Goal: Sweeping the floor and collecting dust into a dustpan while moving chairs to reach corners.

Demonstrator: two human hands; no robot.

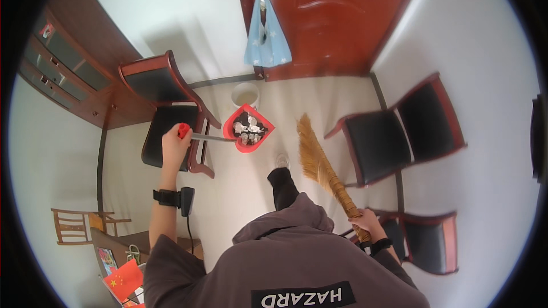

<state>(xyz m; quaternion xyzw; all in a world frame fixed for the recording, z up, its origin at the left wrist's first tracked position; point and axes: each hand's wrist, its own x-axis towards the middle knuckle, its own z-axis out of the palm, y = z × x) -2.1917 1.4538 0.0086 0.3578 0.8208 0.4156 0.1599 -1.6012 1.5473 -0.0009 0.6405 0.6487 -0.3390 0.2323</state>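
My left hand (174, 145) is closed round the red-tipped handle of a red dustpan (230, 127). Its grey metal shaft runs right to the pan, in which crumpled pale paper and dark scraps (249, 128) lie. Beyond the pan, close to it, stands a whitish round bin (245, 92); whether the two touch, I cannot tell. On the right, my right hand (369, 223) grips the bound handle of a straw broom (325, 172). The broom's bristles point away from me, toward the door, apart from the dustpan.
A black-seated wooden chair (165, 125) stands left of the dustpan, and another chair (379, 142) right of the broom. A third chair (431, 245) is behind my right hand. A blue bag (268, 37) hangs on the red door's (337, 17) handle. Cabinets (74, 57) line the far left.
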